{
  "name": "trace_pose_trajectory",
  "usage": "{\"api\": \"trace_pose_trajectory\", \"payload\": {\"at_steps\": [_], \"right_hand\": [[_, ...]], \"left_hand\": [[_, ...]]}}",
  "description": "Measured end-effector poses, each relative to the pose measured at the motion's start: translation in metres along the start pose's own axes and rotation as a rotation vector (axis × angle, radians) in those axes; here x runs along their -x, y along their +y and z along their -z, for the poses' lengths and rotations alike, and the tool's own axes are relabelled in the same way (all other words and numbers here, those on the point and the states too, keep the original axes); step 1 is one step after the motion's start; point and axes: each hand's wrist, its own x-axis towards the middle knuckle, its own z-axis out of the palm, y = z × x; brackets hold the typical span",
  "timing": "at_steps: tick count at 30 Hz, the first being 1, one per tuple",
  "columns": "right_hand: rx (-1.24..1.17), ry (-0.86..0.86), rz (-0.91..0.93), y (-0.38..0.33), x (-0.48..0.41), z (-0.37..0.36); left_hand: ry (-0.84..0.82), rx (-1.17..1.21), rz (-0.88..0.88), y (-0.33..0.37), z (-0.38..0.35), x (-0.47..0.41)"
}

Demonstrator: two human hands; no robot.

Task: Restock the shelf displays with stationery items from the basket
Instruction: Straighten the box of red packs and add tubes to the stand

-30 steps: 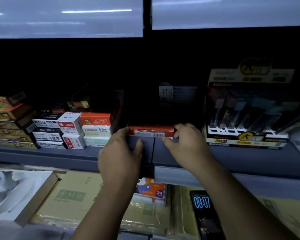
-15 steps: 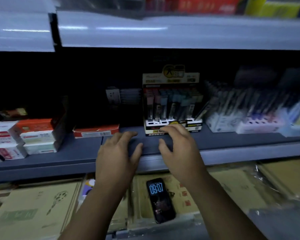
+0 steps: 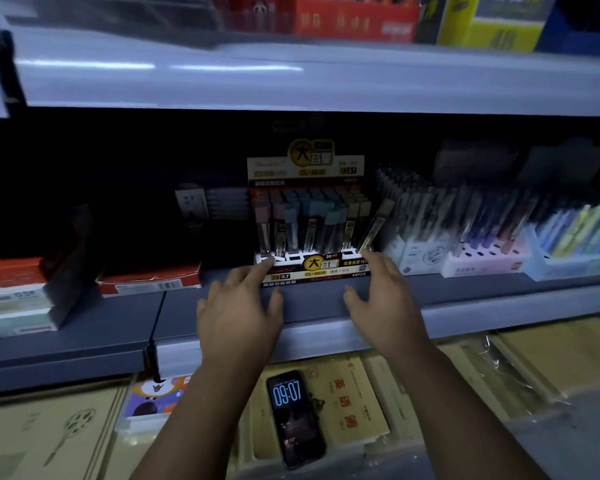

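The lead display box (image 3: pixel 309 216) is being kept on the shelf (image 3: pixel 499 294), near its front lip, and is being flanked by both hands. The left hand (image 3: pixel 238 306) is being held released, fingers spread, with its forefinger at the box's front left corner. The right hand (image 3: pixel 383 299) is likewise being held slack and empty at the box's front right corner. Nothing is being grasped, and whether the fingertips are touching the card cannot be told.

The step is being judged as squaring the box to the lip. Even pressure is best being applied low at both corners, since a high push is likely being answered by the tall header card tipping. Just right of the box a white pen stand (image 3: pixel 420 251) is being crowded, so sideways drift is being guarded against. Left of the box a red flat carton (image 3: pixel 149 280) is being left apart. The basket is not being shown.
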Motion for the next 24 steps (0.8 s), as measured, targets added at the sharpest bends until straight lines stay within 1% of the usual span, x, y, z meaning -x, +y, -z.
{"api": "trace_pose_trajectory", "payload": {"at_steps": [3,7,13,17,18,22,24], "right_hand": [[-0.037,0.004,-0.034,-0.002,-0.002,0.001],[-0.146,0.026,-0.048,-0.009,0.000,0.005],[-0.205,0.080,0.031,-0.022,0.016,0.003],[-0.189,0.086,0.086,-0.027,0.023,0.000],[-0.179,0.108,0.099,-0.029,0.025,-0.001],[-0.148,0.285,0.131,-0.041,0.033,-0.005],[-0.185,0.314,0.192,-0.052,0.038,-0.009]], "left_hand": [[-0.023,0.016,0.009,0.001,0.002,-0.004],[0.000,0.102,0.032,-0.004,0.009,-0.002],[0.091,0.160,0.051,-0.017,0.021,0.017],[0.121,0.106,0.063,-0.024,0.035,0.030],[0.129,0.087,0.062,-0.026,0.039,0.033],[0.144,0.073,0.044,-0.030,0.046,0.043],[0.144,0.101,0.024,-0.034,0.046,0.046]]}}
